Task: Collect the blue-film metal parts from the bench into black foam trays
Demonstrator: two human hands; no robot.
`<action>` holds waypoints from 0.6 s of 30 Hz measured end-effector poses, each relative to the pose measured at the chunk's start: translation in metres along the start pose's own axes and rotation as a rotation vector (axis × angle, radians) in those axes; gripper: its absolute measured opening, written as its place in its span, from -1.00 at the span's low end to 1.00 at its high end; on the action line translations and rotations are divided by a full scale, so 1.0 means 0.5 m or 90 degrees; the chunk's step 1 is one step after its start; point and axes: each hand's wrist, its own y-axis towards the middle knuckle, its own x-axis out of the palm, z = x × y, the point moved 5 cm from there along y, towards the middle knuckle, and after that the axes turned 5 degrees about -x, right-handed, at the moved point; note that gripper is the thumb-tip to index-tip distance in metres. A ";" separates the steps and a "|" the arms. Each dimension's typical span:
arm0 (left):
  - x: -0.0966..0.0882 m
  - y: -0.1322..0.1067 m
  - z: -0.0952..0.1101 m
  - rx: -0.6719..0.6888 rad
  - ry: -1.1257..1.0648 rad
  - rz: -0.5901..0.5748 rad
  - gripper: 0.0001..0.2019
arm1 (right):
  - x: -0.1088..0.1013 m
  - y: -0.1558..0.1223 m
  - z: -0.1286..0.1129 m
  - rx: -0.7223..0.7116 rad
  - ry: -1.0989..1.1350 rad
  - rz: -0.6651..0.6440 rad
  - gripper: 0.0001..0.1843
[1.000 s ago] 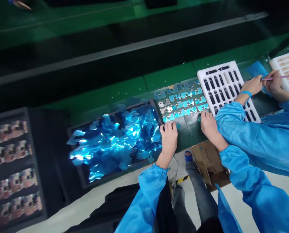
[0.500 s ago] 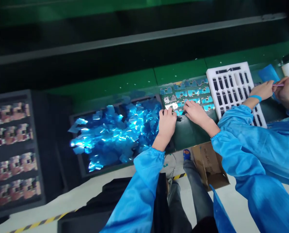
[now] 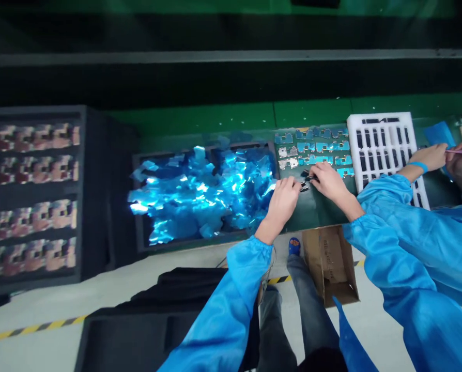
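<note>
My left hand and my right hand meet over the green bench, their fingertips pinched on a small dark part between them. Just beyond lie rows of small flat parts, most covered in blue film and a few bare silver ones at the left. A dark bin heaped with peeled blue film scraps sits directly left of my left hand. Both my arms wear blue sleeves.
A white foam tray with dark slotted parts stands at the right. A co-worker's hands hold a thin stick there. A black rack of parts fills the left. A cardboard box sits under the bench.
My hands moved from the bench edge up to the rows, then drew together on a small dark part. The view has swung left, showing more of the rack.
</note>
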 end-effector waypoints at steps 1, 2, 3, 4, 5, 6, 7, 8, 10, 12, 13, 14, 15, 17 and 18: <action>-0.010 -0.024 0.008 -0.006 -0.037 0.016 -0.75 | -0.006 -0.011 0.005 0.016 0.027 0.023 -0.85; -0.021 -0.054 0.015 -0.018 -0.102 0.040 -0.76 | -0.013 -0.026 0.007 0.030 0.048 0.045 -0.88; -0.032 -0.090 0.019 -0.040 -0.196 0.070 -0.77 | -0.021 -0.043 0.005 0.043 0.073 0.068 -0.92; -0.039 -0.132 0.019 -0.072 -0.313 0.103 -0.78 | -0.029 -0.064 -0.004 0.057 0.107 0.097 -0.96; -0.042 -0.181 0.015 -0.112 -0.442 0.136 -0.80 | -0.035 -0.086 -0.020 0.069 0.149 0.126 -0.93; -0.039 -0.236 0.009 -0.158 -0.567 0.166 -0.83 | -0.038 -0.109 -0.045 0.082 0.214 0.155 -0.85; -0.028 -0.296 0.001 -0.209 -0.672 0.188 -0.85 | -0.035 -0.131 -0.078 0.101 0.300 0.184 -0.75; -0.012 -0.361 -0.008 -0.265 -0.758 0.205 -0.85 | -0.024 -0.150 -0.122 0.108 0.382 0.186 -0.69; 0.037 -0.504 -0.029 -0.394 -0.875 0.231 -0.81 | 0.026 -0.179 -0.243 0.091 0.500 0.111 -0.65; 0.097 -0.661 -0.052 -0.547 -0.925 0.275 -0.79 | 0.104 -0.203 -0.393 0.058 0.567 -0.019 -0.69; 0.127 -0.743 -0.064 -0.628 -0.923 0.311 -0.79 | 0.151 -0.217 -0.475 0.034 0.583 -0.097 -0.69; 0.155 -0.826 -0.075 -0.708 -0.907 0.353 -0.79 | 0.201 -0.232 -0.559 -0.001 0.583 -0.180 -0.69; 0.181 -0.908 -0.083 -0.785 -0.882 0.397 -0.79 | 0.250 -0.248 -0.642 -0.045 0.565 -0.250 -0.67; 0.224 -1.058 -0.089 -0.915 -0.830 0.474 -0.77 | 0.341 -0.280 -0.791 -0.140 0.498 -0.344 -0.68; 0.241 -1.122 -0.088 -0.969 -0.806 0.508 -0.75 | 0.380 -0.294 -0.851 -0.180 0.460 -0.367 -0.71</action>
